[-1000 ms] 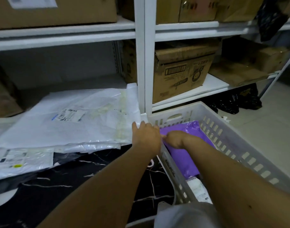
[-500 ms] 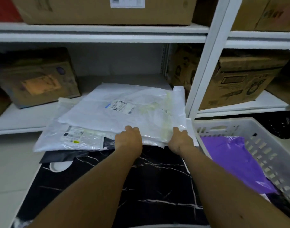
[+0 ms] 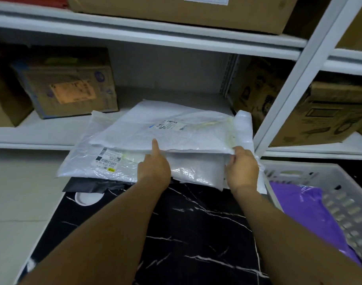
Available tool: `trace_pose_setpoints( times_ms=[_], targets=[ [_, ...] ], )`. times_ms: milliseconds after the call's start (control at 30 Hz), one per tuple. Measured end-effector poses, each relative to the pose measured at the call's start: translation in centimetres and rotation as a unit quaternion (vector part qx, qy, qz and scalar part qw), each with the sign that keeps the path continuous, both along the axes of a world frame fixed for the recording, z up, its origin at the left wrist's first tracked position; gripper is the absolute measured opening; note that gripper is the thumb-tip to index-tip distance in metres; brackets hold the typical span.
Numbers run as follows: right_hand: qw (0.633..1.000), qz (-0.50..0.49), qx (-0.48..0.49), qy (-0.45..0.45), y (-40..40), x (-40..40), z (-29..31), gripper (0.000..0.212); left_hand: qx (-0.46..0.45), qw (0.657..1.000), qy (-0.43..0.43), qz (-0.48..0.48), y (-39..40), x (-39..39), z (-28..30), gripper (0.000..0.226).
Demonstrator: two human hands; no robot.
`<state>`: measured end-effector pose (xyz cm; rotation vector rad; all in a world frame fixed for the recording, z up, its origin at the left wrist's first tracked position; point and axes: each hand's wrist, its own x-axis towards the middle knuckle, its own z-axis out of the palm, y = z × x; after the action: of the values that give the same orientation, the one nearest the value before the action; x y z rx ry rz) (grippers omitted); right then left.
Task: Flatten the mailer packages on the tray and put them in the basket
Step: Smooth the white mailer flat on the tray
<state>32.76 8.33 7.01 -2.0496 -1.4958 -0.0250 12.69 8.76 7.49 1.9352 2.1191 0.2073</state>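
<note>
White metal shelving [image 3: 206,43] fills the wall ahead, brown cardboard boxes [image 3: 69,85] sitting on its boards at several levels. Below it, the black marble-patterned tray [image 3: 196,223] spreads wide under both forearms, white veins running across it. Off to the right stands the white slotted plastic basket [image 3: 344,204], and a purple plastic mailer [image 3: 307,210] already lies inside it.

Now the pile at the tray's far edge: a large white plastic mailer with a printed label [image 3: 172,128] sits on top, its right end folded up into a thick roll against the shelf post. Under it lies a clear-white plastic mailer with a barcode label [image 3: 106,161], sticking out to the left, and beneath that a black plastic mailer [image 3: 93,185] shows just a dark strip on the tray.

And the hands! The left hand [image 3: 154,169] is at the near edge of the top white mailer, index finger straight and pressing up onto its surface, the other fingers curled under the edge where I can't see them. The right hand [image 3: 242,168] grips the same mailer at its near right corner, fingers wrapped round the edge, thumb side on top. The mailer's near edge is raised off the one below, a gap showing between them, the bulk of it stretching away beyond both hands towards the shelf.
</note>
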Motion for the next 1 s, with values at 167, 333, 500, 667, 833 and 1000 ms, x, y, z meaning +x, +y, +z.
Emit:
trace_pose_setpoints(
  times_ms=[167, 333, 500, 667, 833, 1000],
  targets=[
    [0.998, 0.012, 0.061, 0.012, -2.0, 0.0, 3.4, 0.02, 0.134, 0.976, -0.166, 0.049, -0.3, -1.3, 3.9, 0.037],
    [0.998, 0.029, 0.052, 0.028, -6.2, -0.9, 5.4, 0.023, 0.173, 0.976, -0.122, 0.042, -4.7, -2.3, 6.8, 0.029],
    [0.998, 0.058, 0.008, 0.029, -12.7, -2.3, 4.8, 0.031, 0.101, 0.995, -0.002, 0.019, -11.2, -3.9, 6.4, 0.029],
    [0.993, 0.045, -0.099, 0.049, -17.4, -3.4, 2.9, 0.034, 0.03, 0.994, 0.1, -0.015, -17.6, -4.8, 5.5, 0.03],
    [0.967, -0.022, -0.251, 0.046, -21.1, -4.9, 1.6, 0.039, -0.048, 0.982, 0.162, -0.086, -21.8, -5.3, 4.1, 0.031],
    [0.899, -0.074, -0.432, 0.023, -22.9, -5.3, 1.1, 0.071, -0.147, 0.961, 0.177, -0.153, -23.7, -5.1, 1.1, 0.031]
  ],
)
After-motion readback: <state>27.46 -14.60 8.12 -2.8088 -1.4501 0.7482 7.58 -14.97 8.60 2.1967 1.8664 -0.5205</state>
